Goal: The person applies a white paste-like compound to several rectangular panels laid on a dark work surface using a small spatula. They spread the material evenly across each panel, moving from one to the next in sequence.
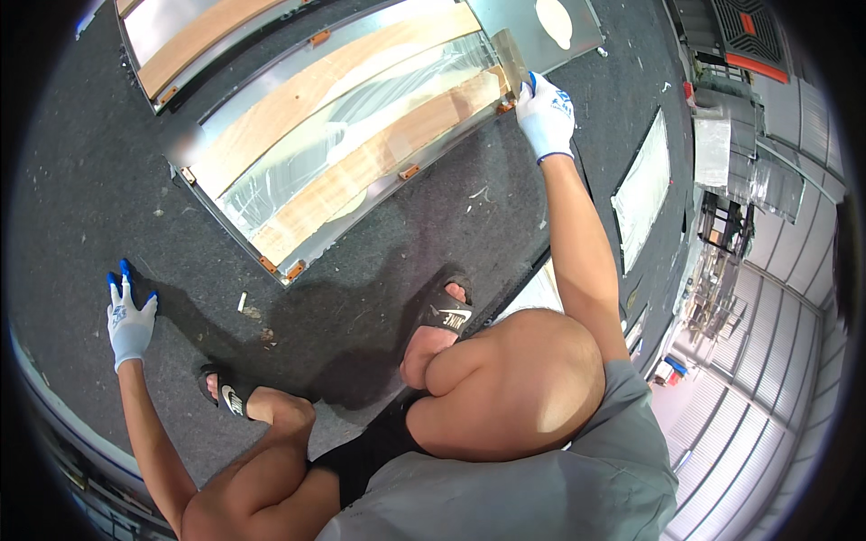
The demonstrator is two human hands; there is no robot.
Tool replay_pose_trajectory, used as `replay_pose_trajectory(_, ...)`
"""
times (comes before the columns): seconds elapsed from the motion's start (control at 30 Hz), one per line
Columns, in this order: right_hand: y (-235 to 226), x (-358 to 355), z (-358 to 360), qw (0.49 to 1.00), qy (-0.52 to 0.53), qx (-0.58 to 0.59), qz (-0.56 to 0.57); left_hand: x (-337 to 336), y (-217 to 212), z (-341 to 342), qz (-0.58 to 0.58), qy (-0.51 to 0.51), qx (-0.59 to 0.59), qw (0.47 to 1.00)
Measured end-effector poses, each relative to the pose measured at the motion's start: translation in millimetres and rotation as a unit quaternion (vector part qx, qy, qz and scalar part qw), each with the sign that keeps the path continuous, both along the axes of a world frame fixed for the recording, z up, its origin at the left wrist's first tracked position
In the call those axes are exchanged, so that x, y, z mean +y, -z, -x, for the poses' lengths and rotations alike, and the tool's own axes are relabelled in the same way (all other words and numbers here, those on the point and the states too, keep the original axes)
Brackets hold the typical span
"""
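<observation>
My left hand (133, 325), in a white glove with blue fingertips, is held low over the dark floor at the left. Its fingers are spread and hold nothing. In a matching glove, my right hand (548, 119) grips a broad metal scraper (509, 59) at the right end of a metal-framed panel (359, 206). Two pale wood strips, a lower one (370, 171) and an upper one (271, 113), run along the panel. Streaky white paste (347, 137) is smeared between them. Small orange-brown clips (409, 171) sit along the frame. The scraper's handle is mostly hidden in my fingers.
A second wood-strip panel (200, 41) lies at the far left. Beyond the scraper, a metal sheet (514, 41) bears a white paste blob (554, 23). A white-faced panel (642, 194) lies at right. A small white stick (242, 301) is on the floor near my feet.
</observation>
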State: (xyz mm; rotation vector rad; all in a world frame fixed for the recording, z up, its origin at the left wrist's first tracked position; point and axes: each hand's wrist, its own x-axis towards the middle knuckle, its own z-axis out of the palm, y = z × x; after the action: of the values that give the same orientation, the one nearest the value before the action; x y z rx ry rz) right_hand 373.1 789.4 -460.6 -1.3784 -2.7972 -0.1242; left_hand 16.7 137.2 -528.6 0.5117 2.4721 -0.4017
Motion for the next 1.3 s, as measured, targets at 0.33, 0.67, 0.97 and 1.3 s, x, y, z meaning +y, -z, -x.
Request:
replay_pose_trajectory(0.33,16.8,-77.9,18.7,0.987,-0.147,0.052,-0.042,0.0,-1.2,0.4,0.015,0.01,0.0,1.0)
replay_pose_trajectory(0.67,-11.1,-52.1,23.8,0.998,-0.036,0.031,0.036,5.6,-11.8,-0.8,-0.003,-0.005,-0.016,1.0)
replay_pose_trajectory(0.97,15.5,-197.4,36.8,0.967,-0.224,0.04,0.116,8.5,-11.8,-2.6,0.017,-0.005,-0.013,1.0)
replay_pose_trajectory(1.3,-4.7,-245.6,64.5,0.887,-0.324,0.141,0.298,9.8,-5.2,-2.7,-0.002,-0.014,-0.002,1.0)
